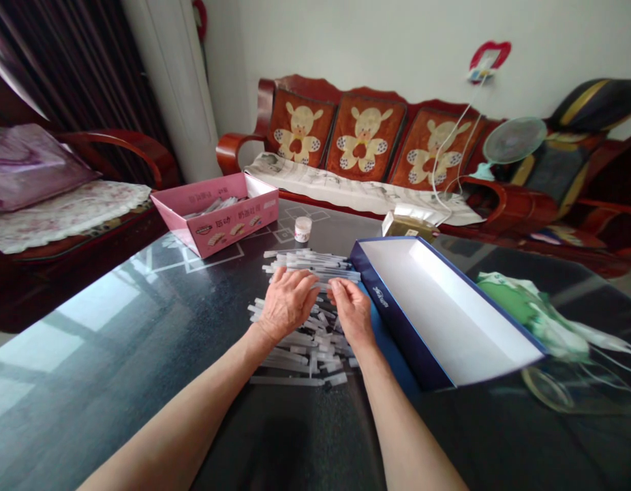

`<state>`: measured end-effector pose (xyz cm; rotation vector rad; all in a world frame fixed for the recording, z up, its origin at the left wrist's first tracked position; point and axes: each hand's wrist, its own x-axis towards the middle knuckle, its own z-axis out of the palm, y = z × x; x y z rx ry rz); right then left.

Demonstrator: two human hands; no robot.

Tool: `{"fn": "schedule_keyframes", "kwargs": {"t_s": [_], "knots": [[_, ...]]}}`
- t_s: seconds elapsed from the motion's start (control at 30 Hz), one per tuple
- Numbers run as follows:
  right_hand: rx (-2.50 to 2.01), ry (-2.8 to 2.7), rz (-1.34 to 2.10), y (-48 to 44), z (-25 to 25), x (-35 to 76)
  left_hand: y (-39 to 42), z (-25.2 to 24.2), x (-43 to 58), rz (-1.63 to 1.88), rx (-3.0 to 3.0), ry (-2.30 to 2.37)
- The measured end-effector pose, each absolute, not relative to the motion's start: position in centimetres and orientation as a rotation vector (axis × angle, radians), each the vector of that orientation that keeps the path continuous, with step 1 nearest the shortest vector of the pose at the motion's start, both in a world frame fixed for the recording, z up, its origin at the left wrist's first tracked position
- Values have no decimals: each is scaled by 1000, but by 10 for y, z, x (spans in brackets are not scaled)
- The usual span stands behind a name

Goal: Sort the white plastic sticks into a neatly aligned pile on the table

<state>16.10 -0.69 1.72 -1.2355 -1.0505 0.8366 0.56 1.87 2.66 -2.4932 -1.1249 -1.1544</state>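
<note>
My left hand (289, 305) is closed above the table, its fingers bent and pressed together toward the right. Facing it, my right hand (352, 310) pinches with thumb and forefinger; what either hand holds is too small or hidden to make out. Beyond the hands lies a row of slim whitish pens (308, 259), side by side. Below and between my hands spreads a loose heap of translucent pen caps (326, 348) and slim barrels, partly covered by the hands. A single long pale barrel (287, 381) lies at the heap's near edge.
Right of my right hand stands an open dark-blue box (397, 317) with a white inside. A pink box (228, 228) holding pale sticks is at the back left. A small white tub (302, 229), a gold box (407, 224) and a green-white plastic bag (535, 314) also occupy the dark table (142, 368).
</note>
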Motion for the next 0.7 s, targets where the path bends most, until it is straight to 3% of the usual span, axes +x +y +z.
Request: {"fn": "schedule_keyframes", "kwargs": {"t_s": [0.33,0.7], "knots": [[-1028,-555,1223,-5,22,146,4,21,22,-1037,-2372,-1338],[-999,-614,1178,-5,19,150,4,18,23,-1058,-2509,-1458]]}}
